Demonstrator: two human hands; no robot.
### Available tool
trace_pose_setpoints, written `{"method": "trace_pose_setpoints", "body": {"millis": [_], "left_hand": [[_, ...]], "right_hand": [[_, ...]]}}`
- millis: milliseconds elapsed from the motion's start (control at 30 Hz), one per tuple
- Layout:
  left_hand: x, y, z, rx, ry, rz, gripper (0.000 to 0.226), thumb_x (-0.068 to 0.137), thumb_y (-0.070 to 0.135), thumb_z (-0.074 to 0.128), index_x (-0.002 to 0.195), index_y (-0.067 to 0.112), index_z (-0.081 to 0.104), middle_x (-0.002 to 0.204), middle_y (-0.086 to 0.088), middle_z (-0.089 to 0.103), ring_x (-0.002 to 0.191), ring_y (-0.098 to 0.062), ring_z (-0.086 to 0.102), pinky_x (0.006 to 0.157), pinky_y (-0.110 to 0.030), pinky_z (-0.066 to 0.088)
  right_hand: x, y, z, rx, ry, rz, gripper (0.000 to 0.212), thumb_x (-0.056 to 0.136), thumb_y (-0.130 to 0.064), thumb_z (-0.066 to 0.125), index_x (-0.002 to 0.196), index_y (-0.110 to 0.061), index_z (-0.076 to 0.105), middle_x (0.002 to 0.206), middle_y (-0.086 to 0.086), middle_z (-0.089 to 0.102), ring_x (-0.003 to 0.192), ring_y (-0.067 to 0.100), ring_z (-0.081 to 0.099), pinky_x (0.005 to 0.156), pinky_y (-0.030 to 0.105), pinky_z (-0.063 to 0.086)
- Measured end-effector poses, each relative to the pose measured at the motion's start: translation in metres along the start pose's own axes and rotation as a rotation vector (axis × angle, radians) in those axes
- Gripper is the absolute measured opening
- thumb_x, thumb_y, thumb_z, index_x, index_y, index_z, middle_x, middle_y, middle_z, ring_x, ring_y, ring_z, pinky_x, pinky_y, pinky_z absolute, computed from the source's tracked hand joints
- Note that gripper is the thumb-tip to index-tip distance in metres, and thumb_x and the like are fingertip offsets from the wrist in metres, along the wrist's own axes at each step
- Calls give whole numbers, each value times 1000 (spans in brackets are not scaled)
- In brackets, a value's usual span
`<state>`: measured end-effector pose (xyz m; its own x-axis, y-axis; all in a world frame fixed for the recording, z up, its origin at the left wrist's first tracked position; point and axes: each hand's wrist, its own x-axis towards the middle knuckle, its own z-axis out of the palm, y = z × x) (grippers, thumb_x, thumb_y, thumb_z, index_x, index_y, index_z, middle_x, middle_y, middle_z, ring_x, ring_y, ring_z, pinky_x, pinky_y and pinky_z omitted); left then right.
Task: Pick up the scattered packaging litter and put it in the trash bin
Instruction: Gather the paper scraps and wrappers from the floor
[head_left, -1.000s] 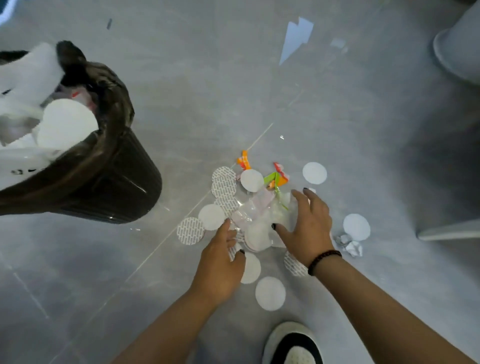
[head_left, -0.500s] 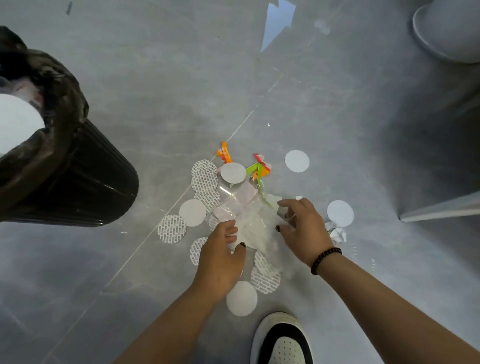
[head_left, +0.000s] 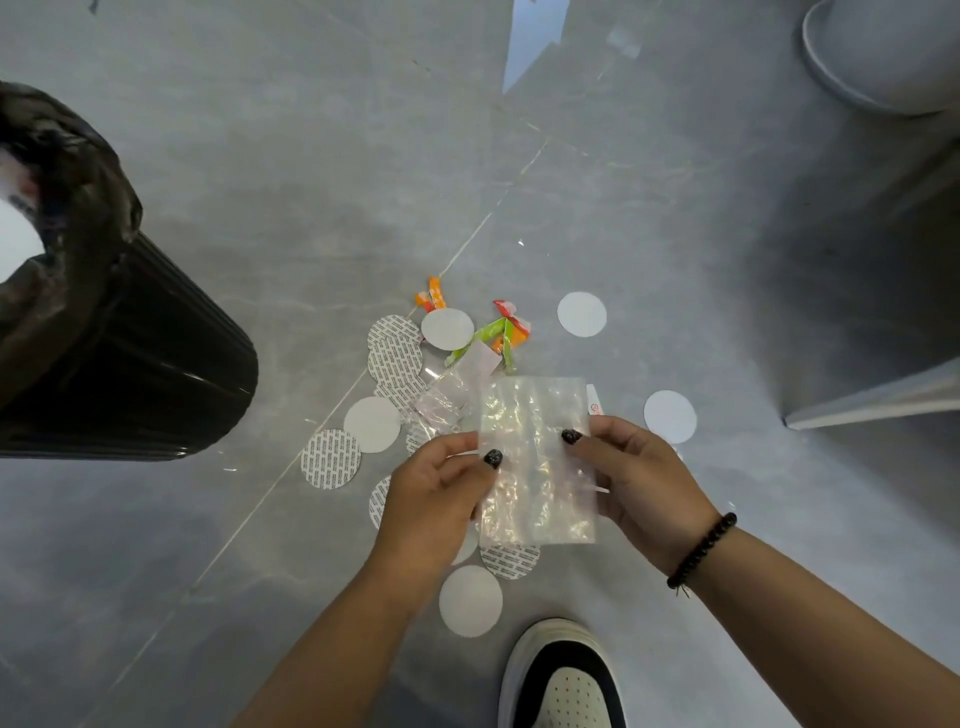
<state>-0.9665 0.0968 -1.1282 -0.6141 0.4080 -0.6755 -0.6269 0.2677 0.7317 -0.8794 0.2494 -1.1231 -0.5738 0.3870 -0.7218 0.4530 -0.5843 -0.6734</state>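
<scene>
A clear crinkled plastic bag (head_left: 535, 457) is held up above the floor between both hands. My left hand (head_left: 436, 499) pinches its left edge with the thumb on top, and my right hand (head_left: 634, 478) pinches its right edge the same way. Beneath and around the bag lie several white round seal discs (head_left: 372, 424), some printed with lines, plus orange and green wrapper scraps (head_left: 501, 332) and a smaller clear wrapper (head_left: 441, 400). The black trash bin (head_left: 119, 343), lined with a dark bag, stands at the left edge.
My black and white shoe (head_left: 563, 680) is on the grey tiled floor just below the litter. A pale round base (head_left: 878, 57) sits at the top right, and a grey furniture foot (head_left: 872, 400) juts in from the right edge.
Both hands have lifted the clear plastic bag off the pile and spread it flat between them. The view has shifted right, so the bin sits further left.
</scene>
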Motion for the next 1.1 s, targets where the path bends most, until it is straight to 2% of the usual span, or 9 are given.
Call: {"method": "trace_pose_setpoints", "body": {"millis": [133, 233, 367, 500, 633, 733, 833, 967, 1100], "left_hand": [[-5, -3, 2, -65, 67, 6, 14, 87, 7, 64, 98, 15, 67, 85, 0, 75, 85, -26, 66, 85, -44, 54], [-10, -6, 5, -85, 119, 7, 7, 85, 7, 68, 90, 11, 67, 80, -1, 74, 75, -17, 66, 76, -36, 56], [-17, -7, 9, -99, 151, -1, 5, 82, 8, 71, 86, 9, 67, 83, -9, 73, 69, -14, 66, 62, -22, 57], [-23, -3, 13, -111, 131, 1, 9, 82, 10, 71, 90, 13, 68, 88, -4, 75, 72, -14, 71, 61, -20, 55], [-22, 7, 12, -191, 144, -28, 23, 85, 13, 68, 104, 25, 65, 91, 1, 76, 78, -15, 73, 61, -23, 58], [-22, 14, 10, -214, 138, -40, 22, 92, 17, 60, 111, 25, 65, 98, 1, 74, 79, -14, 73, 65, -26, 60], [-23, 18, 7, -236, 115, -38, 21, 93, 21, 57, 113, 18, 66, 95, 0, 75, 79, -16, 74, 64, -26, 60], [-22, 15, 5, -166, 162, -4, 15, 88, 12, 64, 103, 16, 68, 90, -1, 75, 80, -19, 73, 62, -26, 58], [-23, 11, 8, -246, 207, -40, 10, 88, 9, 65, 97, 10, 66, 88, -8, 75, 80, -21, 72, 60, -24, 57]], "right_hand": [[-8, 4, -1, -144, 78, -99, 23, 80, -1, 70, 99, -13, 63, 74, 4, 65, 68, 19, 64, 64, 34, 55], [-15, 8, 3, -313, 181, -314, 21, 76, 0, 73, 88, -15, 65, 70, -3, 62, 65, 22, 64, 60, 34, 57], [-26, 12, 14, -683, 300, -727, 18, 75, -5, 74, 80, -21, 65, 81, -8, 64, 71, 12, 61, 57, 13, 49], [-27, 17, 21, -934, 316, -958, 16, 77, -8, 69, 90, -17, 68, 93, -4, 60, 74, 4, 56, 70, 6, 47], [-22, 23, 27, -1000, 191, -893, 26, 81, -30, 61, 103, -20, 69, 113, 0, 59, 97, 7, 55, 82, 7, 42], [-22, 24, 29, -1034, 105, -767, 41, 86, -50, 46, 116, -28, 64, 129, -7, 50, 107, 4, 51, 85, 2, 33], [-20, 24, 32, -988, 23, -728, 37, 88, -40, 44, 118, -31, 64, 127, -14, 46, 104, -1, 50, 84, 1, 36], [-13, 25, 32, -784, 49, -764, 30, 87, -8, 61, 107, -28, 67, 110, -9, 60, 97, -3, 57, 80, 8, 48], [-7, 17, 32, -479, 73, -415, 30, 78, -7, 72, 99, -28, 67, 88, -7, 67, 68, 8, 61, 66, 18, 54]]}}
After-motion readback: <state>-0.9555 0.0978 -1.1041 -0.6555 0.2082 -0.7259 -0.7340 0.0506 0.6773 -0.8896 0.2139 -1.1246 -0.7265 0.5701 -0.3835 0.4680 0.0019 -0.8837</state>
